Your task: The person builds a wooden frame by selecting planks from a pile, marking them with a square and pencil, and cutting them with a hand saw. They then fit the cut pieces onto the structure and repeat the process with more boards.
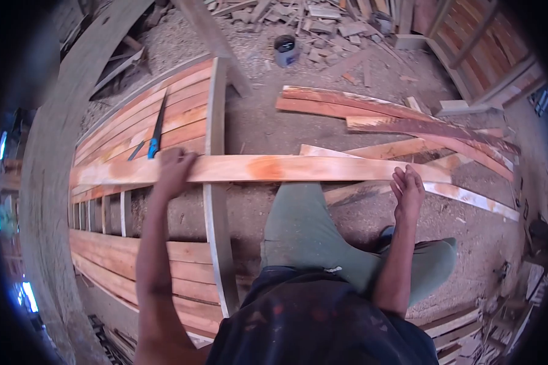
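A long, pale wooden board [323, 168] with an orange-brown patch lies crosswise in front of me, over a slatted wooden frame [215, 121] and past my raised leg. My left hand [175, 170] is closed over the board, left of the frame's end post. Near the board's right end, my right hand [408, 188] has its fingers curled in against the wood; its thumb side is partly hidden. A handsaw [155, 141] with a blue handle rests on the slats just beyond my left hand, and a small dark tool [136, 150] lies beside it.
Several rough planks [396, 115] are on the dusty ground ahead to the right. A dark bucket [286, 51] stands near a heap of wood scraps [341, 30]. A thick grey beam [55, 182] runs along the left, and another slatted panel [487, 42] leans at the far right.
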The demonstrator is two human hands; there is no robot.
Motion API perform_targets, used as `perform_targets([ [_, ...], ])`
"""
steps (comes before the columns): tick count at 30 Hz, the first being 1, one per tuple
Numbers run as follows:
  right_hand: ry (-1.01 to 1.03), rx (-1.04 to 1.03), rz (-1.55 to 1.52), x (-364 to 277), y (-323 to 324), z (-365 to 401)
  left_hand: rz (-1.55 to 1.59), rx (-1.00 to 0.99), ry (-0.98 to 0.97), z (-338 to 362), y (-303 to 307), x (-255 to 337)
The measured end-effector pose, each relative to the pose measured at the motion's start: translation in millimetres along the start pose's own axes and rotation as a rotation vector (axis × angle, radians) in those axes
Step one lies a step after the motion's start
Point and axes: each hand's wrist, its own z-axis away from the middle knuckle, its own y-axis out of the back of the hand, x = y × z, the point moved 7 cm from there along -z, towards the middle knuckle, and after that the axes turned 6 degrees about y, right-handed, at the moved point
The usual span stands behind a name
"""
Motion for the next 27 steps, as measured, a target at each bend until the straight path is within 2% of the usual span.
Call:
perform_targets([
  [2, 0.047, 0.146, 0.018, 11.7, 31.1, -23.5, -0.190, -0.102, 0.176, 28.8, 3.6, -60.5],
  [4, 0.171, 0.227, 0.214, 24.7, 58.2, -54.8, -0.354, -0.155, 0.321, 65.7, -9.7, -135.5],
  [6, 0.309, 0.294, 0.387, 27.1, 70.5, -83.7, -0.383, -0.090, 0.687, 104.9, -44.9, -217.5],
  [7, 0.384, 0.300, 0.492, 21.6, 70.6, -101.8, -0.320, -0.208, 0.641, 100.8, -43.8, -212.3],
  [9, 0.528, 0.311, 0.724, 14.1, 69.5, -126.4, -0.179, -0.462, 0.538, 85.7, -36.6, -157.0],
  [10, 0.541, 0.260, 0.813, 5.4, 57.4, -133.5, -0.028, -0.515, 0.524, 70.0, -39.4, -126.4],
  [11, 0.556, 0.215, 0.896, -15.7, 43.0, -141.7, 0.220, -0.432, 0.412, 62.1, -59.8, -113.5],
  [12, 0.571, 0.167, 0.981, -32.8, 29.5, -148.1, 0.191, -0.371, 0.334, 46.2, -50.8, -70.8],
  [14, 0.739, 0.153, 1.293, -53.9, 7.3, -164.0, 0.412, -0.254, 0.219, 22.5, -61.5, -13.3],
  [15, 0.834, 0.136, 1.438, -60.3, -7.3, -176.3, 0.442, -0.219, 0.217, 14.2, -58.9, 12.7],
  [17, 1.088, 0.083, 1.449, -72.4, -21.9, -189.6, 0.311, -0.093, 0.216, 5.8, -78.3, 41.2],
  [18, 1.213, 0.058, 1.442, -78.4, -22.8, -199.7, 0.371, -0.011, 0.204, -0.8, -79.8, 49.7],
  [19, 1.152, -0.103, 1.529, -75.5, -15.4, -238.3, 0.418, 0.066, 0.192, -5.7, -79.6, 52.0],
  [20, 1.085, -0.271, 1.611, -70.2, -15.1, -263.8, 0.327, 0.097, 0.242, -7.0, -84.6, 56.0],
  [22, 1.051, 0.051, 1.339, -105.9, -20.3, -234.9, 0.296, 0.207, 0.241, -3.5, -81.6, 56.6],
  [24, 1.098, -0.036, 1.325, -124.5, -32.8, -241.4, 0.307, 0.272, 0.229, -5.4, -73.8, 58.3],
  [27, 1.220, -0.145, 1.383, -115.9, -50.2, -252.7, 0.377, 0.207, 0.205, -9.7, -71.5, 52.1],
])
